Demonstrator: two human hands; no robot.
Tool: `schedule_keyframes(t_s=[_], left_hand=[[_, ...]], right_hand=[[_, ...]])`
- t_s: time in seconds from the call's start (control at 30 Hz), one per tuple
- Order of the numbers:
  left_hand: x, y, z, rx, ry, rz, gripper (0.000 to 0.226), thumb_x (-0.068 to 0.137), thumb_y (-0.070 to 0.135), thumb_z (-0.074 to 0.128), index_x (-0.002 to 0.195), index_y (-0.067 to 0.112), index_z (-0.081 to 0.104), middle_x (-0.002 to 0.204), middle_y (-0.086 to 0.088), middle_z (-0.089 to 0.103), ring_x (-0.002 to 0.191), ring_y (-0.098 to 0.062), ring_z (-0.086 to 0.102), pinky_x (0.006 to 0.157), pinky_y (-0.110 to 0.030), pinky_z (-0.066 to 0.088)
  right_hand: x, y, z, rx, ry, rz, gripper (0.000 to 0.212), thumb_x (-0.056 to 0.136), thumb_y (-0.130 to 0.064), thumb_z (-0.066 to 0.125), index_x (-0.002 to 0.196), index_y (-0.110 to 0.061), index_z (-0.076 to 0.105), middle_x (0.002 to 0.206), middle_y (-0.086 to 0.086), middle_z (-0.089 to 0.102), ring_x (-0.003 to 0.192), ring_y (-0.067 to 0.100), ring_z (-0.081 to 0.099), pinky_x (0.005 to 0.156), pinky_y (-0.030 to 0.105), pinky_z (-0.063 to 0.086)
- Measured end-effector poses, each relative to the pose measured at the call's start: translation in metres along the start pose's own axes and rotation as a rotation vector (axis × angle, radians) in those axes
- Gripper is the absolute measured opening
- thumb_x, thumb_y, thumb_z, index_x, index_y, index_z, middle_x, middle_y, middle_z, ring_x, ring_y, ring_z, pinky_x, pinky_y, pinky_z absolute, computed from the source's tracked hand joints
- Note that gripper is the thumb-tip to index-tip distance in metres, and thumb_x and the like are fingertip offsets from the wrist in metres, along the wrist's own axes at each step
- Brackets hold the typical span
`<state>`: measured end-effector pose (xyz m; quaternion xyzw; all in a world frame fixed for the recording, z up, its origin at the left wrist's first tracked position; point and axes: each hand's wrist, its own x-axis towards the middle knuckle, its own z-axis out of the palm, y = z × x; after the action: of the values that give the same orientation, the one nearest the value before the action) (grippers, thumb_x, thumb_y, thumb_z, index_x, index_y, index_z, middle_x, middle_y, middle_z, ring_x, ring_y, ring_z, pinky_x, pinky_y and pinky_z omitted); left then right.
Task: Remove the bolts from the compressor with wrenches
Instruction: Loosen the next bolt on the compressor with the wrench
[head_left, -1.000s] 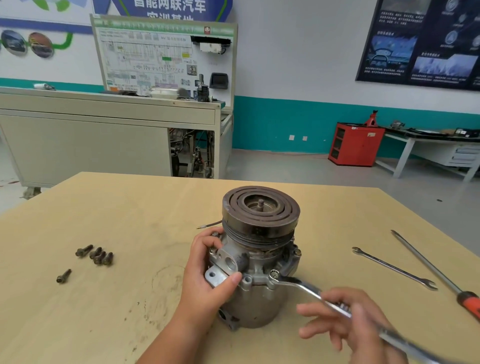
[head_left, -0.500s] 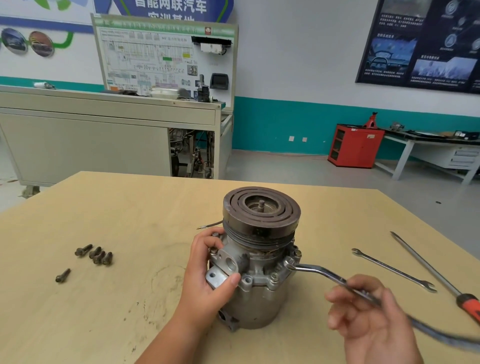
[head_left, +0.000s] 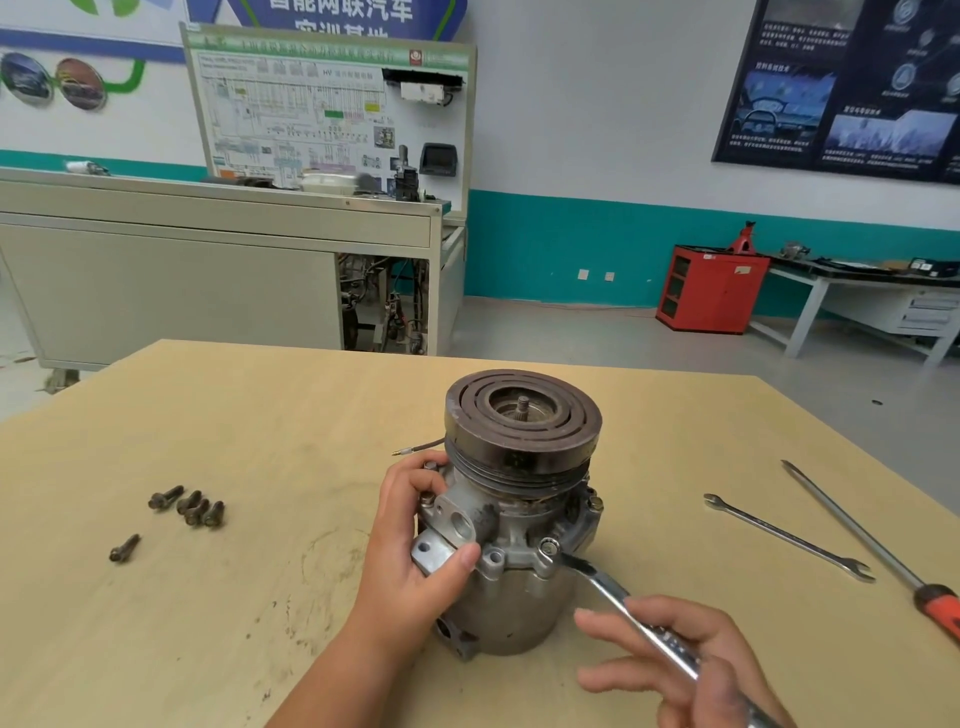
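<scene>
A grey metal compressor (head_left: 519, 587) with a dark grooved pulley on top stands upright on the wooden table (head_left: 260, 426). My left hand (head_left: 415, 545) grips its left side, thumb on a mounting lug. My right hand (head_left: 685, 660) holds the shaft of a silver wrench (head_left: 618, 592). The wrench head sits on a bolt (head_left: 549, 546) at the front flange. Another bolt (head_left: 595, 503) shows on the right flange. Several removed bolts (head_left: 189, 506) lie on the table at the left, with one more bolt (head_left: 123, 548) apart from them.
A second, slimmer wrench (head_left: 787, 538) and a long screwdriver with an orange handle (head_left: 878, 545) lie on the table to the right. A thin wire (head_left: 418, 447) sticks out behind the compressor. Workshop benches and a red cabinet stand far behind.
My right hand swung the wrench from the right-side flange back toward me; its head now sits on the front bolt again. My left hand kept its grip on the compressor.
</scene>
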<state>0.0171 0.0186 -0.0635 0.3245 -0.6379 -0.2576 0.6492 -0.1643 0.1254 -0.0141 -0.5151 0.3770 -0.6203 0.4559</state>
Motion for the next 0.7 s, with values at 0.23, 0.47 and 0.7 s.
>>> schedule_keyframes(t_s=[0.23,0.47,0.7], left_hand=[[0.001,0.0,-0.001,0.035,-0.015,0.027,0.044,0.071,0.038,0.06,0.101,0.008,0.048,0.124,-0.006,0.048,0.122,-0.025,0.047,0.095,-0.029,0.041],[0.001,-0.001,-0.001,0.043,-0.01,0.027,0.044,0.071,0.039,0.059,0.101,0.008,0.048,0.124,-0.001,0.048,0.122,-0.022,0.047,0.095,-0.025,0.04],[0.001,-0.002,-0.001,0.024,-0.005,0.027,0.039,0.07,0.038,0.06,0.101,0.017,0.048,0.123,0.01,0.048,0.121,-0.022,0.048,0.094,-0.021,0.039]], right_hand=[[0.048,0.016,-0.015,0.049,0.272,-0.133,0.048,0.088,-0.014,0.026,0.049,-0.01,0.054,0.043,0.015,0.059,0.037,0.02,0.053,0.037,0.016,0.029],[0.088,0.023,-0.019,0.275,0.139,0.031,0.062,0.092,-0.014,0.018,0.042,-0.014,0.055,0.038,0.005,0.043,0.038,0.014,0.043,0.044,0.022,0.035],[0.055,0.022,-0.028,0.74,0.054,-0.097,0.032,0.061,-0.037,0.068,0.061,-0.005,0.069,0.04,0.006,0.046,0.039,0.011,0.038,0.046,0.017,0.033]])
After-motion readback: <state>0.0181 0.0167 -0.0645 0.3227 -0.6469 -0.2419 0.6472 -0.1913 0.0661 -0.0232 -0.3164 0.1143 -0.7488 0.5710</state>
